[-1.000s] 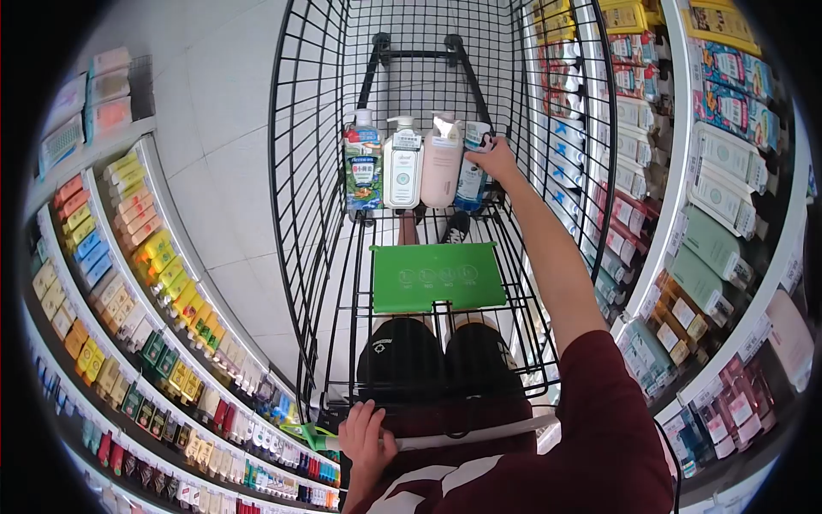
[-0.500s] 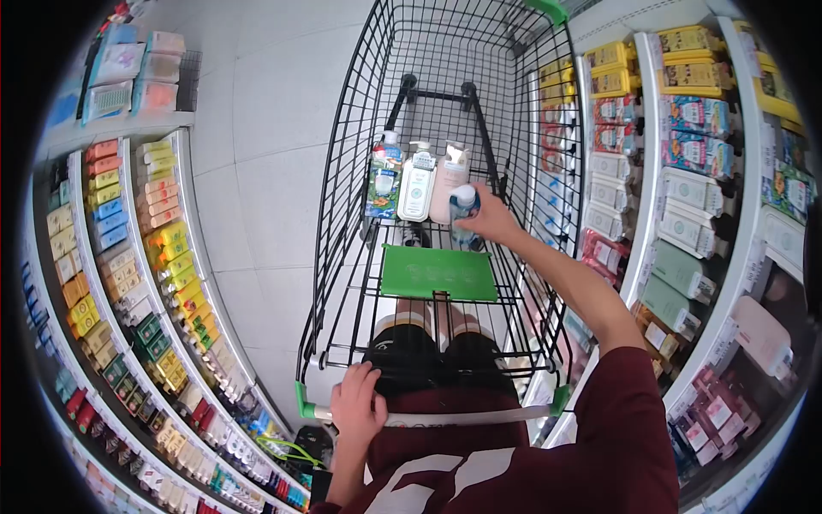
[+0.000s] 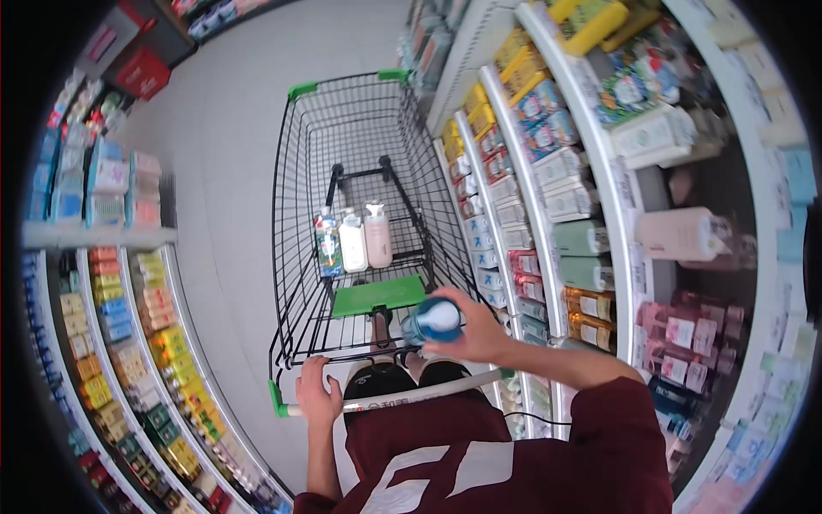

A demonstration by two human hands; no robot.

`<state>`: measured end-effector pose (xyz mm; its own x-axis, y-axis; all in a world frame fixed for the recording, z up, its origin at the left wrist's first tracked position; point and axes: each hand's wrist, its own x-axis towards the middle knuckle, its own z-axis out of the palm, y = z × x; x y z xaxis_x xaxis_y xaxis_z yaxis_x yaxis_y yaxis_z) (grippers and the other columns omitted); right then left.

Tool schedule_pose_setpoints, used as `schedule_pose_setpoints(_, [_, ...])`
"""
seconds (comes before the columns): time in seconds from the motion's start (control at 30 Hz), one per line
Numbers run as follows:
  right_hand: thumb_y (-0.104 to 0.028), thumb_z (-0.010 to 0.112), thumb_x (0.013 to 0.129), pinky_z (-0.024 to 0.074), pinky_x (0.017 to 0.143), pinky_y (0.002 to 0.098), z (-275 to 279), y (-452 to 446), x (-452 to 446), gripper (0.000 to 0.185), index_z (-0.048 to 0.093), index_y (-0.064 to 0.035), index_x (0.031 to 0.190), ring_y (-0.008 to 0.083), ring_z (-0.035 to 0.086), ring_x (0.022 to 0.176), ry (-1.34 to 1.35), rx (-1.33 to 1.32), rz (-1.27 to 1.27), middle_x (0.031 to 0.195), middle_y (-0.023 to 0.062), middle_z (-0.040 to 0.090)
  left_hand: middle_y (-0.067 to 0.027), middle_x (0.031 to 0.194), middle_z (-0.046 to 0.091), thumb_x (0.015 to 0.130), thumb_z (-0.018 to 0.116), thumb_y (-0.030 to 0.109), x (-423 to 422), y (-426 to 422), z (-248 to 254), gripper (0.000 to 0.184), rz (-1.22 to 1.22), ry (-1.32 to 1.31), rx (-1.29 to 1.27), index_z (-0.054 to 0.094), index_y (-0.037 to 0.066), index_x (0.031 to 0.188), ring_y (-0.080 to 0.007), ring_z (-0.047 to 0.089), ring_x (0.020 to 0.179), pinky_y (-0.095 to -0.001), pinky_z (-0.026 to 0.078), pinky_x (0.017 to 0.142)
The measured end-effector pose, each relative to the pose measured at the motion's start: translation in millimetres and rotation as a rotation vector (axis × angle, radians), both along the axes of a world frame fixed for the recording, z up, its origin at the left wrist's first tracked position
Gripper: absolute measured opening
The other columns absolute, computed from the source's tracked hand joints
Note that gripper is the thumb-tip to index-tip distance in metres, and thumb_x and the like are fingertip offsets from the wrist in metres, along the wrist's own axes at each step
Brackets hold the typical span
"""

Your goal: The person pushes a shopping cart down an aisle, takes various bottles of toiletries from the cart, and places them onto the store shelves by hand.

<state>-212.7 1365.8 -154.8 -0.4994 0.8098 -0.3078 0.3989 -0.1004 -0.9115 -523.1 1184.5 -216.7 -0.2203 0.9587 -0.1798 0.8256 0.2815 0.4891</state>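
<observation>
My right hand [image 3: 469,325] is wrapped round a blue bottle with a white cap [image 3: 437,319], held above the near right part of the shopping cart [image 3: 300,197]. My left hand [image 3: 318,390] rests at the left end of the cart's handle [image 3: 385,400], its fingers curled over the bar. Three bottles stand side by side in the cart: a blue and green one [image 3: 327,247], a white pump bottle [image 3: 352,243] and a pink pump bottle [image 3: 378,236]. A green flap [image 3: 378,296] lies between them and the handle.
Shelves of bottles line the right side, with a pink bottle [image 3: 676,235] lying near the edge and green bottles [image 3: 582,238] beside it. On the left are more shelves [image 3: 175,343] of small boxes. A red box [image 3: 143,73] is at the far left.
My right hand has lifted the blue bottle out of the row in the cart and brought it back toward me. The view has turned toward the right shelves. My left hand remains at the handle.
</observation>
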Motion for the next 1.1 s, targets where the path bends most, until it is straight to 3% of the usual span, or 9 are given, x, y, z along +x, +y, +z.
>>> schedule_pose_setpoints(0.03, [-0.031,0.090,0.073,0.0509,0.096,0.0375,14.7,-12.1,8.9,0.079,0.048,-0.0044,0.135,0.0298,0.066,0.112,0.037,0.152,0.007,0.123,0.0170,0.062,-0.0125,0.125,0.063,0.074,0.061,0.002,-0.8,3.0,1.1,0.045,0.007,0.015,-0.001,0.060,0.007,0.119,-0.0322,0.059,0.117,-0.0427,0.045,0.088])
schedule_pose_setpoints(0.13, [-0.023,0.092,0.072,0.0504,0.097,0.0341,57.4,-45.9,31.4,0.079,0.048,-0.0046,0.135,0.0253,0.064,0.114,0.105,0.265,-0.184,0.125,0.0137,0.061,-0.0125,0.123,0.063,0.075,0.061,0.002,-6.9,7.5,-6.2,0.043,-0.021,0.015,0.039,0.060,0.007,0.118,-0.0333,0.059,0.116,-0.0436,0.045,0.088])
schedule_pose_setpoints(0.3, [-0.009,0.094,0.067,0.0489,0.101,0.0335,81.2,-111.8,67.9,0.086,0.046,-0.0045,0.138,0.0188,0.060,0.117,0.325,0.264,-0.489,0.127,0.0097,0.060,-0.0151,0.122,0.063,0.078,0.061,0.002,-10.4,25.1,-2.4,0.040,-0.033,-0.009,0.060,0.060,0.006,0.118,-0.0365,0.059,0.115,-0.0451,0.047,0.092])
schedule_pose_setpoints(0.53, [-0.012,0.096,0.064,0.0490,0.100,0.0336,130.2,-222.4,123.0,0.087,0.048,-0.0036,0.136,0.0178,0.061,0.116,0.213,0.263,-0.714,0.123,0.0087,0.060,-0.0152,0.126,0.062,0.082,0.060,0.003,-29.7,24.1,-14.3,0.040,-0.066,-0.073,0.100,0.061,0.007,0.123,-0.0358,0.058,0.121,-0.0429,0.045,0.103])
schedule_pose_setpoints(0.73, [-0.009,0.093,0.062,0.0492,0.097,0.0347,131.4,-318.9,146.8,0.084,0.047,-0.0033,0.132,0.0177,0.061,0.110,0.210,0.221,-1.022,0.119,0.0086,0.060,-0.0155,0.129,0.061,0.082,0.061,0.001,-63.8,29.2,-42.3,0.047,-0.120,-0.100,0.096,0.058,0.005,0.128,-0.0352,0.055,0.124,-0.0423,0.041,0.107])
schedule_pose_setpoints(0.8, [-0.006,0.091,0.063,0.0504,0.095,0.0337,131.5,-339.0,149.3,0.080,0.047,-0.0034,0.130,0.0165,0.062,0.107,0.359,0.158,-1.144,0.116,0.0079,0.061,-0.0145,0.131,0.060,0.082,0.061,0.000,-71.3,33.2,-43.3,0.047,-0.169,-0.100,0.136,0.057,0.005,0.129,-0.0347,0.055,0.125,-0.0419,0.041,0.107])
schedule_pose_setpoints(1.0, [-0.001,0.088,0.061,0.0504,0.095,0.0338,127.7,-357.5,148.9,0.080,0.048,-0.0030,0.130,0.0165,0.063,0.106,0.376,0.358,-1.368,0.114,0.0071,0.061,-0.0154,0.131,0.060,0.081,0.061,0.001,-83.1,49.8,-38.0,0.048,-0.190,-0.040,0.051,0.057,0.004,0.128,-0.0348,0.056,0.125,-0.0428,0.042,0.106])
schedule_pose_setpoints(1.07, [0.000,0.086,0.061,0.0508,0.093,0.0333,124.3,-355.8,140.3,0.079,0.049,-0.0025,0.130,0.0165,0.063,0.105,0.537,0.462,-1.543,0.114,0.0073,0.062,-0.0171,0.128,0.061,0.081,0.060,0.000,-62.3,52.1,-18.7,0.046,-0.297,0.048,0.190,0.059,0.002,0.126,-0.0379,0.058,0.120,-0.0450,0.045,0.103])
schedule_pose_setpoints(1.1, [0.003,0.080,0.063,0.0512,0.092,0.0327,133.5,-350.8,135.7,0.075,0.049,-0.0011,0.131,0.0158,0.063,0.103,0.700,0.489,-1.614,0.113,0.0074,0.062,-0.0173,0.126,0.061,0.081,0.059,-0.001,-40.3,56.6,-2.1,0.044,-0.302,0.098,0.385,0.059,0.001,0.125,-0.0370,0.059,0.117,-0.0441,0.046,0.100])
